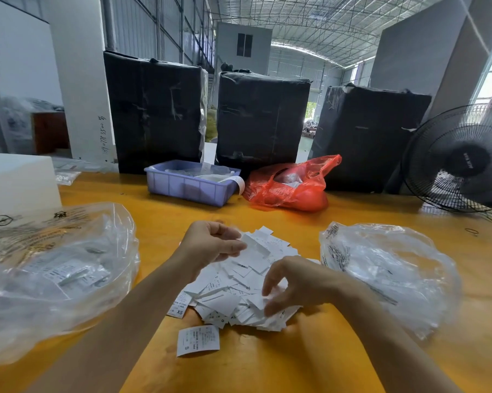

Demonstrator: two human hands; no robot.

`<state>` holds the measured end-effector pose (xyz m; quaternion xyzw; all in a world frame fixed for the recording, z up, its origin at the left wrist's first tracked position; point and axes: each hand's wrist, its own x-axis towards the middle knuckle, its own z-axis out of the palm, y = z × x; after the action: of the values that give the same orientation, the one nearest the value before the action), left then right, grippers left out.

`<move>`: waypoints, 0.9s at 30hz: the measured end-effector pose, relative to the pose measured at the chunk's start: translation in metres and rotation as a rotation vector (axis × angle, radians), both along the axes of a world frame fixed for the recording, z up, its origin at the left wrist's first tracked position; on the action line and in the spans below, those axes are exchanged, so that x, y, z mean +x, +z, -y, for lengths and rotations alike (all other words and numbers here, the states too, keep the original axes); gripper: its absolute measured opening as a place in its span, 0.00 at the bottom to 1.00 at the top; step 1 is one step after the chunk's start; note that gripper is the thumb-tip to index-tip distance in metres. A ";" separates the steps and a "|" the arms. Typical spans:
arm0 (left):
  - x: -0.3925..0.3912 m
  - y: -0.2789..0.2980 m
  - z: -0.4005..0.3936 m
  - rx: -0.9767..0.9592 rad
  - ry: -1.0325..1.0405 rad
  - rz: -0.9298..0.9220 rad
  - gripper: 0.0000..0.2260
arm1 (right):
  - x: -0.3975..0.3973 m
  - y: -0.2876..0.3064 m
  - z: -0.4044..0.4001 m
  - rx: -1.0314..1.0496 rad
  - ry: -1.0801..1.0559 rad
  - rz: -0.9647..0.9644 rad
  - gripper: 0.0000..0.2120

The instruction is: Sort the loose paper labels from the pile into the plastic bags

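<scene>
Pile of loose paper labels (239,282) sits mid-surface on the orange surface (267,364), between two clear plastic bags. Left hand (213,242) is raised over the far side of the pile, fingers (225,229) curled, thumb and fingers pinching a few white labels (256,245) held just above the heap. Right hand (293,282) is down on the near right part of the pile, fingers (270,304) bent and slightly spread, tips touching the labels; cannot tell if it actually pinches one. Left plastic bag (57,279) lies crumpled, holds some printed labels inside. Right plastic bag (389,273) also crumpled, contents blurry white. One single label marked S (198,340) lies apart, near edge of the pile, flat on the surface. Another marked XS (178,307) at the pile's left edge. Behind: purple plastic tray (191,184), red plastic bag (290,185), three black wrapped bales (262,117), black fan (460,160) far right, white box (15,180) far left.
</scene>
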<state>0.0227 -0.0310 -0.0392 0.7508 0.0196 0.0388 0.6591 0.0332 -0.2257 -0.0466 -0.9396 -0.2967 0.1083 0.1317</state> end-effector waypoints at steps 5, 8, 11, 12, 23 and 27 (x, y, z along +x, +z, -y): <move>0.001 -0.001 -0.001 0.009 0.001 0.005 0.09 | -0.006 -0.009 -0.011 -0.064 -0.016 0.134 0.18; 0.001 -0.002 -0.001 -0.006 -0.004 0.006 0.08 | -0.008 -0.002 -0.012 -0.016 0.018 0.146 0.10; 0.002 -0.003 -0.001 -0.036 -0.028 0.005 0.05 | -0.008 0.012 -0.007 0.169 -0.042 0.043 0.12; 0.002 -0.003 -0.001 -0.046 -0.030 0.007 0.03 | -0.009 0.018 -0.004 0.257 -0.088 0.026 0.12; 0.001 -0.001 0.000 -0.120 -0.018 0.005 0.09 | -0.010 0.033 0.009 0.954 -0.308 -0.290 0.11; -0.001 0.003 0.004 -0.123 -0.061 0.006 0.10 | -0.009 0.034 0.009 0.982 -0.309 -0.270 0.08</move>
<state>0.0214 -0.0354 -0.0364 0.7091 -0.0029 0.0198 0.7048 0.0245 -0.2350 -0.0127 -0.7778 -0.1508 0.0561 0.6075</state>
